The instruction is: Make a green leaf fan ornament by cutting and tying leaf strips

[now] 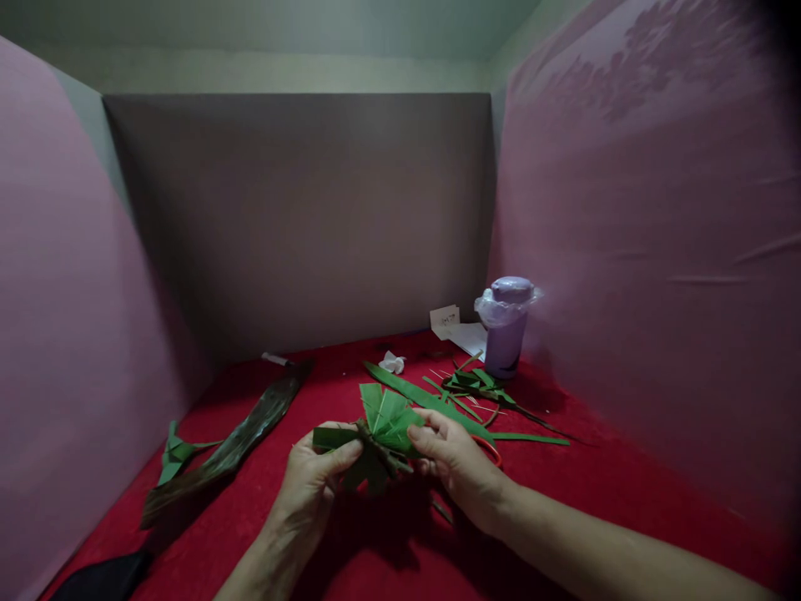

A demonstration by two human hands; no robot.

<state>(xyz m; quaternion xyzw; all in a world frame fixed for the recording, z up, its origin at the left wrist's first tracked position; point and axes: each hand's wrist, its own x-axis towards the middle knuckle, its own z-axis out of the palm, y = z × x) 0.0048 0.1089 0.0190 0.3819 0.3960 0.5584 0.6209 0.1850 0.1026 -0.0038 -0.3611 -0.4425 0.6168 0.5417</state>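
Note:
Between my two hands is a bundle of folded green leaf strips (386, 417), fanned out at the top around a brownish stem. My left hand (316, 472) pinches its left side, thumb pressed near the stem. With thumb and fingers closed, my right hand (456, 459) grips the right side of the fan. The bundle is held above the red cloth (375, 559), and its underside is partly in shadow. Just behind my right hand, the red handle (488, 449) of what looks like scissors shows; the rest is hidden.
A long green leaf (425, 396) and a heap of leaf cuttings (479, 384) with thin sticks lie behind my right hand. A purple tumbler (506, 338) stands back right by papers (466, 336). Crumpled tissue (391, 362) lies mid-back. Leftward are a dried leaf (250, 430) and a folded leaf piece (177, 453).

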